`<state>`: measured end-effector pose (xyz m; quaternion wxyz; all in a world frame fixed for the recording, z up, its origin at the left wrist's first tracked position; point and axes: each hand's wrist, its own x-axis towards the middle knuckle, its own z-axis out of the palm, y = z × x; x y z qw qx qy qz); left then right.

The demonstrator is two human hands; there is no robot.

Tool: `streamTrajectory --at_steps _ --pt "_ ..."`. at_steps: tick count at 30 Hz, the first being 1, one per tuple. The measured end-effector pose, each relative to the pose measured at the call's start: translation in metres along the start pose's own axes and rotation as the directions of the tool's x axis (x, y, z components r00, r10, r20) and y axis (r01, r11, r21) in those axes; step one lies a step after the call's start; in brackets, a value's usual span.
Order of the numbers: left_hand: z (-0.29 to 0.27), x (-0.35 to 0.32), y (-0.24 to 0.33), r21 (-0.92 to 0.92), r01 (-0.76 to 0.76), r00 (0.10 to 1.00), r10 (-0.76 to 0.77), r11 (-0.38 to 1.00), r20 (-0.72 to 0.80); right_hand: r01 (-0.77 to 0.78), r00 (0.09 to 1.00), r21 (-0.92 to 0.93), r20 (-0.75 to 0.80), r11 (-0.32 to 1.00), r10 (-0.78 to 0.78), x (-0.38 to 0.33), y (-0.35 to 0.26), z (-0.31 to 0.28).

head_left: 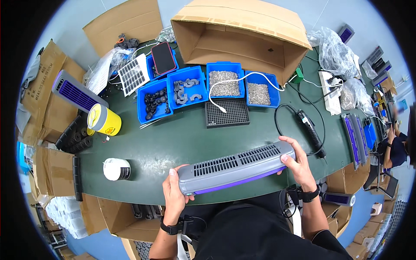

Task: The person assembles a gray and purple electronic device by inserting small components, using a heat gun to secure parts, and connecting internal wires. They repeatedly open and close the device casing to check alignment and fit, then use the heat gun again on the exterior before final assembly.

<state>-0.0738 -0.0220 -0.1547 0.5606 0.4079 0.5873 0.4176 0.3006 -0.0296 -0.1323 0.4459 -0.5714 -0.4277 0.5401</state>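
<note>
— Two hands on one thing: the left hand [174, 196] grips the near-left end of the long grey housing [236, 167], and the right hand [298, 164] clasps its far-right end, fingers curled over the top.

— Where does that housing sit?

— Just above the near edge of the green table [182, 143], running from about eight o'clock up toward two o'clock, slotted grille facing up, a purple strip along its near side.

— And around it?

— At twelve o'clock from the housing lies a black perforated tray [227, 113], with a white cable [216, 93] trailing onto it. Beyond that stands a row of blue bins [186, 89]; two hold small metal parts, two hold dark pieces. At one o'clock an electric screwdriver [311, 132] lies with its black cord looped. At nine o'clock stands a white canister [116, 169], and at ten o'clock a yellow canister [104, 121] lies tipped. An open cardboard box [242, 39] sits at the far edge.
</note>
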Motion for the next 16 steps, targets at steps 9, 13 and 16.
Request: streamTrajectory --at_steps 9,13,16 --pt "0.0 0.0 0.0 0.007 -0.004 1.0 0.004 1.0 -0.006 0.026 0.999 -0.003 -0.032 1.0 -0.026 0.001 0.002 0.003" --pt "0.003 0.002 0.001 0.02 -0.004 1.0 0.004 1.0 0.0 0.05 0.998 0.012 -0.035 0.999 -0.049 0.0 0.004 0.002" --pt "0.006 0.007 -0.001 -0.01 0.059 0.998 -0.059 0.998 -0.011 0.062 0.997 0.036 -0.053 0.997 -0.06 -0.006 0.003 -0.009"
